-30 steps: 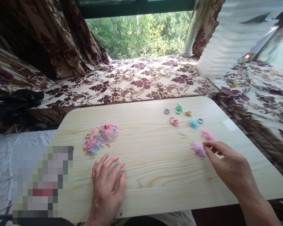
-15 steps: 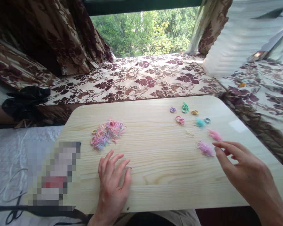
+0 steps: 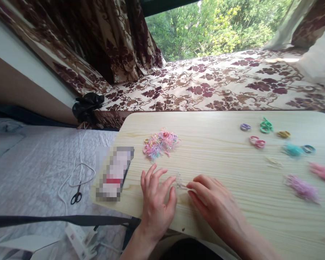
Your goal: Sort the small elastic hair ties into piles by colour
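My right hand (image 3: 215,202) is closed in a pinch, its thumb and forefinger on one end of a pale, wispy fringed hair tie (image 3: 180,181); motion blurs it. My left hand (image 3: 158,196) is just left of that tie, fingers spread and holding nothing. Beyond the left hand lies a mixed heap of pastel hair ties (image 3: 161,144), fringed and plain. Far to the right are sorted groups: purple (image 3: 245,127), green (image 3: 266,126), yellow (image 3: 284,134) and red-pink loops (image 3: 257,142), a teal fringed clump (image 3: 293,150), lilac fringes (image 3: 302,188) and pink fringes (image 3: 323,172).
All this sits on a pale wooden table (image 3: 222,159). A blurred-out flat object (image 3: 115,175) lies at its left edge. On the quilted bed (image 3: 43,159) are black scissors (image 3: 76,196) and a white cable (image 3: 78,164). A floral-covered ledge (image 3: 200,86) runs behind the table.
My right hand has moved from the lilac and pink fringes at the right to beside my left hand, with a pale tie at its fingertips. The view has turned left.
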Available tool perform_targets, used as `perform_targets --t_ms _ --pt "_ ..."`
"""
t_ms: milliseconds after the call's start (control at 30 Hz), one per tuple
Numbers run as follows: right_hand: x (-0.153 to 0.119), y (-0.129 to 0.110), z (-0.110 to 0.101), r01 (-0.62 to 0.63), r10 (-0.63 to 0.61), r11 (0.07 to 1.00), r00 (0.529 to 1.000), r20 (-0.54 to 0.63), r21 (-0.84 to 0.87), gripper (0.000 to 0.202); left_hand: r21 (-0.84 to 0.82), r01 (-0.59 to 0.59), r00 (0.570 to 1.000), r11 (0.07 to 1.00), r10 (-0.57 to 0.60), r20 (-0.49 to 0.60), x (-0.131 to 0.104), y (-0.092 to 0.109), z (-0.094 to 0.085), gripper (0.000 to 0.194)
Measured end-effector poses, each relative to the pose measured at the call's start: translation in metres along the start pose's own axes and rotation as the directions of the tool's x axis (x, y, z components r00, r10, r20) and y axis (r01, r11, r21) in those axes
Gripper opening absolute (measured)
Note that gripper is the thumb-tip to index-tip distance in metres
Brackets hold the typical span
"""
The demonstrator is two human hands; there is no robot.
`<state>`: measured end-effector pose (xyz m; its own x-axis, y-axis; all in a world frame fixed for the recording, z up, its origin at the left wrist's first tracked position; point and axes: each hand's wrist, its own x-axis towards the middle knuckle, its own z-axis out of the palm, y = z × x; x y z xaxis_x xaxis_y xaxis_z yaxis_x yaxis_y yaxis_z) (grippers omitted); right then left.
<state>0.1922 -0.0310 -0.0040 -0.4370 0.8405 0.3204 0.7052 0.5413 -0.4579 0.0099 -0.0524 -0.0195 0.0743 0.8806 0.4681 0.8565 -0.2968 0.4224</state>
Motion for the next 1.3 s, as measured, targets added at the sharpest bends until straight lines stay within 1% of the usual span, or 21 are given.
perform_targets --t_ms 133,267,467,700,833,1000,1100,1200,1300 --pt "0.003 0.002 0.005 -0.047 0.049 0.998 0.997 0.059 -0.038 0.009 -0.036 0.013 1.0 0.999 -0.012 0.024 -0.002 0.004 0.004 0.026" --pt "0.004 0.004 0.01 -0.071 0.076 0.996 0.993 0.089 -0.06 0.006 -0.016 0.042 0.998 0.999 -0.041 0.053 -0.001 0.004 0.008 0.023" --pt "0.007 0.002 0.01 -0.073 0.078 0.995 0.993 0.091 -0.064 0.014 0.003 0.048 0.998 0.999 -0.048 0.045 -0.001 0.001 0.013 0.02" --pt "0.007 0.002 0.011 -0.049 0.055 0.996 0.995 0.078 -0.073 0.022 -0.002 0.044 0.998 0.999 -0.044 0.044 -0.002 0.001 0.012 0.022" --pt "0.005 0.003 0.012 -0.037 0.042 0.993 0.998 0.044 -0.109 0.024 -0.006 0.036 0.999 0.999 -0.036 0.037 0.0 0.001 0.011 0.023" --pt "0.001 0.011 0.007 -0.026 0.025 0.989 1.0 -0.003 -0.146 0.025 -0.006 0.043 0.999 0.999 -0.043 0.033 0.0 0.002 0.01 0.025" --pt "-0.001 0.018 0.004 -0.039 0.034 0.987 0.999 -0.04 -0.157 0.024 -0.006 0.039 0.999 0.999 -0.039 0.028 -0.001 0.003 0.009 0.021" --pt "-0.002 0.021 0.001 -0.06 0.052 0.989 0.996 -0.067 -0.133 0.023 -0.027 0.026 1.0 0.999 -0.026 0.018 -0.002 0.003 0.009 0.018" --pt "-0.003 0.022 -0.004 -0.083 0.079 0.995 0.995 -0.067 -0.053 0.024 -0.059 0.02 1.0 0.998 -0.02 0.006 -0.002 0.003 0.009 0.018"
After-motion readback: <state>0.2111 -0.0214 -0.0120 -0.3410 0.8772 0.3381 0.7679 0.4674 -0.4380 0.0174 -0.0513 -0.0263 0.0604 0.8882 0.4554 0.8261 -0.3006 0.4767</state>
